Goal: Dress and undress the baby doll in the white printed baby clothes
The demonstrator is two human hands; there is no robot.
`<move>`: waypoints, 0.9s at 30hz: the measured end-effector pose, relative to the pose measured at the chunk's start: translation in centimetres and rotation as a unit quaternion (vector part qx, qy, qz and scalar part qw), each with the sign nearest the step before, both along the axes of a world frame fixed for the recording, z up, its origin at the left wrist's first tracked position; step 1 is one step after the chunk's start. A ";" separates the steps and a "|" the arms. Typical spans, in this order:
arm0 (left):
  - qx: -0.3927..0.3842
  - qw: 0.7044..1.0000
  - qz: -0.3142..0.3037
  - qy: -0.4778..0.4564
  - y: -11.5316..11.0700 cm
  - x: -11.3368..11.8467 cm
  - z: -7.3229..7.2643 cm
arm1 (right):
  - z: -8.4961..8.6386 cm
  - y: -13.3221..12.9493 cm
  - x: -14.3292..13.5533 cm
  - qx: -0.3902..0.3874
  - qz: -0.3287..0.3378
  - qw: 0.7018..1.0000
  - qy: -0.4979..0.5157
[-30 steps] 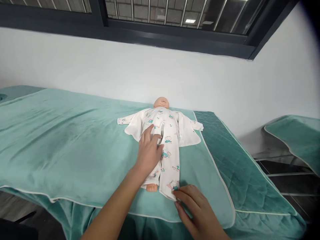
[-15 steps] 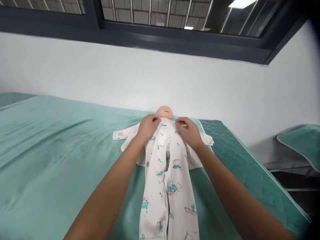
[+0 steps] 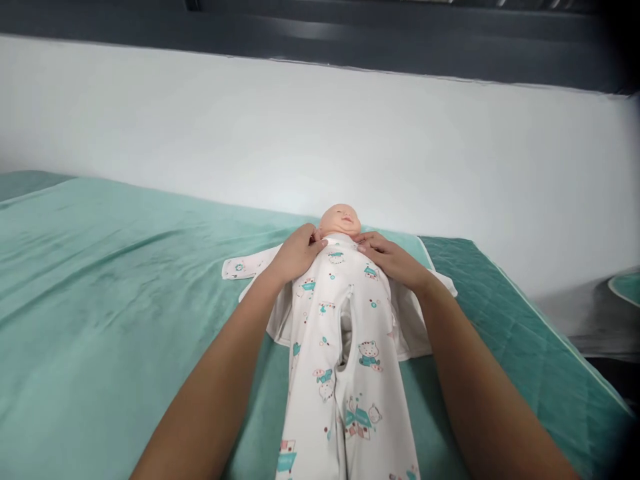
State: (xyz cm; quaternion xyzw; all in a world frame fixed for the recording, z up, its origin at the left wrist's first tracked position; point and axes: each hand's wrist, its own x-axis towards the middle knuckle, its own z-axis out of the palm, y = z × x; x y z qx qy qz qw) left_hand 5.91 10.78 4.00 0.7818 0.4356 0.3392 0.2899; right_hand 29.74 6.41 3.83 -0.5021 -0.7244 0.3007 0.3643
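A baby doll (image 3: 341,219) lies on its back, head toward the wall. Printed white baby pants (image 3: 373,387) cover it up to just below the chin, with a gap open at the crotch. Under it a white baby top (image 3: 414,330) is spread out, one sleeve stretched to the left. My left hand (image 3: 300,253) is closed on the top edge of the pants beside the doll's neck. On the other side, my right hand (image 3: 393,259) pinches that same edge with curled fingers. Some fingertips are hidden behind the cloth.
A light green sheet (image 3: 100,300) covers the bed, with a few creases at left. Darker quilted green cloth (image 3: 505,320) runs along the right. Behind the doll stands a white wall (image 3: 250,133) below a dark window frame (image 3: 300,33).
The view has tilted down and come closer. Both hands stay at the top edge of the pants; the right hand's fingers have shifted closer to the doll's neck.
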 end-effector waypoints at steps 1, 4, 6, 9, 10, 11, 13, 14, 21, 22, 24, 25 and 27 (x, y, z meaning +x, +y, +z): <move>0.010 1.000 0.012 -0.001 0.0 0.0 -0.2 | 0.2 -0.1 0.2 -0.011 0.008 1.000 0.000; 0.050 0.996 0.071 -0.017 0.1 0.0 -1.0 | 0.3 -0.5 0.4 -0.029 0.026 0.999 0.014; 0.061 0.992 0.104 -0.034 0.1 0.0 -1.5 | 0.1 -0.7 0.6 -0.031 0.039 0.999 0.021; 0.060 0.991 0.105 -0.051 0.1 0.1 -2.1 | -0.6 -0.3 0.7 -0.020 0.030 0.998 0.044; 0.059 0.992 0.098 -0.056 0.0 0.2 -2.2 | -0.9 -0.1 0.7 -0.016 0.009 0.998 0.055; 0.058 0.992 0.091 -0.060 0.0 0.2 -2.3 | -1.2 0.2 0.7 -0.013 -0.020 0.998 0.060; 0.058 0.993 0.080 -0.067 0.0 0.3 -2.3 | -1.8 0.7 0.4 -0.005 -0.086 0.995 0.051; 0.058 0.993 0.079 -0.069 0.0 0.3 -2.4 | -2.1 0.9 0.2 0.002 -0.115 0.993 0.042; 0.062 0.990 0.086 -0.093 0.0 0.4 -2.4 | -3.3 0.5 -0.8 0.066 -0.166 0.980 0.083; 0.064 0.989 0.082 -0.101 0.0 0.3 -2.4 | -3.4 0.4 -0.8 0.071 -0.167 0.979 0.091; 0.064 0.989 0.069 -0.111 -0.2 0.2 -2.4 | -3.5 0.1 -0.8 0.075 -0.170 0.978 0.098; 0.066 0.990 0.062 -0.111 -0.4 0.1 -2.4 | -3.5 -0.1 -0.8 0.076 -0.174 0.976 0.104; 0.073 0.990 0.054 -0.106 -0.9 -0.1 -2.3 | -3.4 -0.6 -1.0 0.074 -0.176 0.973 0.127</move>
